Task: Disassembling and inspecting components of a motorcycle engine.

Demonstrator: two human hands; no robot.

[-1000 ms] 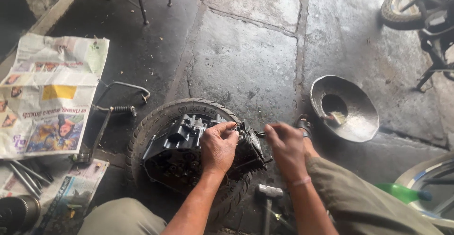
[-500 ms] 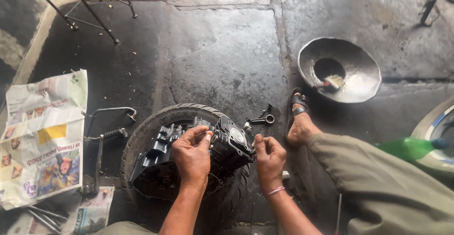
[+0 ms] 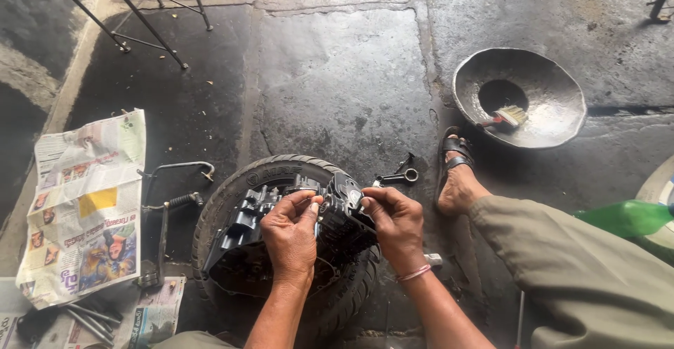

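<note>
On tyre (image 3: 232,201), engine block (image 3: 281,236), hands (image 3: 291,233) gripping

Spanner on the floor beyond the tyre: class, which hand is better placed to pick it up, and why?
Probably the right hand: the spanner lies just beyond its fingers, while the left hand is farther off on the engine part.

Two hands work in the lower middle of the frame: one left hand (image 3: 291,233) and one right hand (image 3: 397,226). Under them sits one dark engine block (image 3: 295,229), resting on one tyre (image 3: 232,194). One metal bowl (image 3: 519,96) lies at the upper right, with one brush (image 3: 505,119) inside it. One spanner (image 3: 397,178) lies just right of the tyre. One sandalled foot (image 3: 456,177) shows at centre right. Two newspaper sheets lie at the left: one large newspaper (image 3: 84,205) and one smaller sheet (image 3: 156,314) below it. One green bottle (image 3: 625,217) sits at the right edge.
</note>
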